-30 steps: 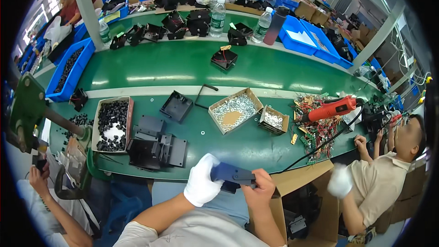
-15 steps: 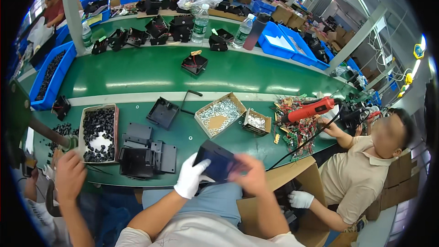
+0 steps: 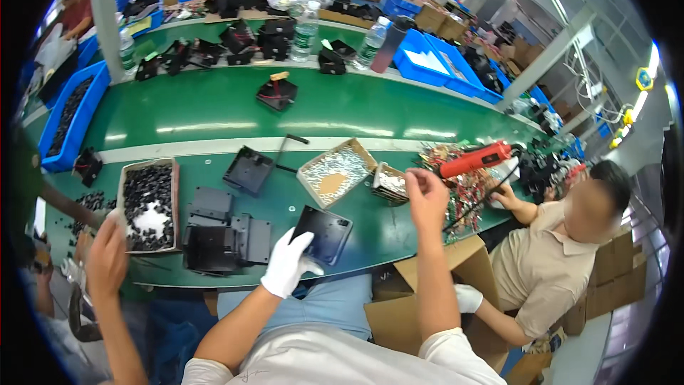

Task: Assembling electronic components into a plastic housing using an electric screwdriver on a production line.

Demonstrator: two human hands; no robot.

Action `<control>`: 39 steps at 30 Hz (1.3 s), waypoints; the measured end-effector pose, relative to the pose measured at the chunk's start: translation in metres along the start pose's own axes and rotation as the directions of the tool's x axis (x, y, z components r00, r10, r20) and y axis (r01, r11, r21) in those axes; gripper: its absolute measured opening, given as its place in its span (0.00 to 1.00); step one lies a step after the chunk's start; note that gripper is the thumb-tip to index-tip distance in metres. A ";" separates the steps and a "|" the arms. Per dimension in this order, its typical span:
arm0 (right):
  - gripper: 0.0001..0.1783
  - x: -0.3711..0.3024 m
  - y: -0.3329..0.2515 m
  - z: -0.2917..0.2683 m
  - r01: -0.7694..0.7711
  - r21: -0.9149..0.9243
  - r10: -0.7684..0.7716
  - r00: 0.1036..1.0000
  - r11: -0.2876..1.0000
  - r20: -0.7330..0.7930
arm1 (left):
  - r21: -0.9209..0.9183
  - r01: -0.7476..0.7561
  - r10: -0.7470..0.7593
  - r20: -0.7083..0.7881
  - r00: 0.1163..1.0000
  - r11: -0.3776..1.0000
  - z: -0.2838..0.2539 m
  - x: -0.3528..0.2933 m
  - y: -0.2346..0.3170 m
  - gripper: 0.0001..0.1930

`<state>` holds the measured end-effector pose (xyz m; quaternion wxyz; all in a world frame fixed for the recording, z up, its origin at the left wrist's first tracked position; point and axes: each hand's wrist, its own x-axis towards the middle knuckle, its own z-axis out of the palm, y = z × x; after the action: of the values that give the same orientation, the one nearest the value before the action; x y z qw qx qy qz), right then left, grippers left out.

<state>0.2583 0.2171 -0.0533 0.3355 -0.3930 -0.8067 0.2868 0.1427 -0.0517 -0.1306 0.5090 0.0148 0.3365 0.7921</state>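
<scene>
My left hand [image 3: 286, 265], in a white glove, grips a black plastic case [image 3: 324, 234] by its left side, above the front edge of the green workbench. My right hand [image 3: 427, 199] is bare and raised at the right side of a small carton of pale small parts [image 3: 390, 184]. Its fingers are bent together, and whether anything sits between them is hidden. Left of the small carton stands a larger shallow carton of shiny metal pieces [image 3: 336, 172]. More black cases and covers [image 3: 214, 246] lie on the bench to the left of my gloved hand.
A carton of small black parts [image 3: 151, 203] is at the left, near a co-worker's bare hand [image 3: 107, 257]. On the right, another co-worker sits beside a red power tool [image 3: 476, 160] over a wired-board heap [image 3: 463, 196]. An open cardboard box [image 3: 399, 324] stands near my right arm.
My right hand has left the black case and moved up and right to the small carton. The case, in my left hand, has tilted. The view has shifted slightly.
</scene>
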 end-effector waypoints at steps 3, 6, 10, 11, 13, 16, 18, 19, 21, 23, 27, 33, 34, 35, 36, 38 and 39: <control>0.07 -0.073 0.011 0.011 -0.096 0.379 0.095 0.995 0.921 0.021 | 0.021 0.000 0.000 0.026 1.000 1.000 0.002 0.003 -0.002 0.17; 0.04 -0.120 0.018 -0.034 0.308 0.124 -0.299 0.951 0.943 -0.084 | 0.058 -0.067 0.068 -0.020 0.998 0.996 0.003 0.008 -0.008 0.18; 0.08 -0.091 0.069 -0.095 -0.147 0.327 0.282 0.863 0.934 -0.419 | 0.093 -0.058 0.058 0.002 0.998 0.994 0.008 0.008 -0.006 0.19; 0.08 -0.081 0.085 -0.108 -0.244 0.352 0.374 0.850 0.904 -0.371 | 0.104 -0.070 0.069 0.013 0.998 0.992 0.010 0.010 -0.005 0.19; 0.08 -0.070 0.104 -0.125 -0.308 0.214 0.368 0.856 0.927 -0.364 | 0.126 -0.048 0.044 0.039 0.998 0.991 0.011 0.012 -0.005 0.19; 0.09 -0.057 0.126 -0.135 -0.407 -0.218 0.349 0.900 0.887 -0.260 | 0.168 -0.037 0.026 0.066 0.997 0.985 0.013 0.010 -0.005 0.20; 0.09 -0.047 0.130 -0.129 -0.418 -0.306 0.360 0.904 0.855 -0.231 | 0.166 -0.038 0.029 0.055 0.998 0.985 0.013 0.009 -0.006 0.20; 0.09 -0.042 0.132 -0.126 -0.418 -0.395 0.367 0.908 0.818 -0.202 | 0.160 -0.042 0.035 0.047 0.998 0.986 0.013 0.008 -0.006 0.20; 0.08 -0.037 0.135 -0.119 -0.397 -0.563 0.386 0.911 0.725 -0.146 | 0.146 -0.052 0.048 0.030 0.998 0.988 0.013 0.008 -0.007 0.20; 0.08 -0.036 0.144 -0.120 -0.439 -0.326 0.405 0.899 0.837 -0.169 | 0.164 -0.064 0.061 0.025 0.998 0.984 0.014 0.005 -0.006 0.20; 0.10 -0.032 0.157 -0.124 -0.389 0.414 0.504 0.836 0.823 -0.216 | 0.186 -0.075 0.069 0.035 0.997 0.980 0.014 0.005 -0.007 0.20; 0.12 -0.033 0.145 -0.123 -0.184 0.881 0.426 0.904 0.436 -0.023 | 0.179 -0.053 0.043 0.060 0.997 0.982 0.012 0.007 -0.005 0.20; 0.13 -0.034 0.142 -0.124 -0.192 0.897 0.432 0.902 0.399 0.001 | 0.185 -0.053 0.042 0.059 0.997 0.981 0.011 0.007 -0.005 0.20; 0.14 -0.035 0.140 -0.125 -0.202 0.910 0.437 0.899 0.361 0.026 | 0.190 -0.052 0.041 0.059 0.997 0.980 0.009 0.007 -0.006 0.20; 0.15 -0.036 0.138 -0.126 -0.211 0.923 0.442 0.896 0.322 0.051 | 0.196 -0.051 0.041 0.057 0.998 0.979 0.008 0.006 -0.006 0.20; 0.14 -0.043 0.137 -0.130 -0.201 0.964 0.457 0.883 0.172 0.102 | 0.181 -0.050 0.039 0.060 0.997 0.982 0.010 0.005 -0.005 0.20; 0.14 -0.047 0.139 -0.129 -0.195 0.981 0.464 0.870 0.009 0.168 | 0.170 -0.052 0.044 0.053 0.998 0.984 0.010 0.002 -0.005 0.20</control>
<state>0.4405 0.2767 -0.0904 0.5114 -0.2715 -0.2505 0.7759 0.1489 -0.0436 -0.1263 0.4946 0.0860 0.3904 0.7717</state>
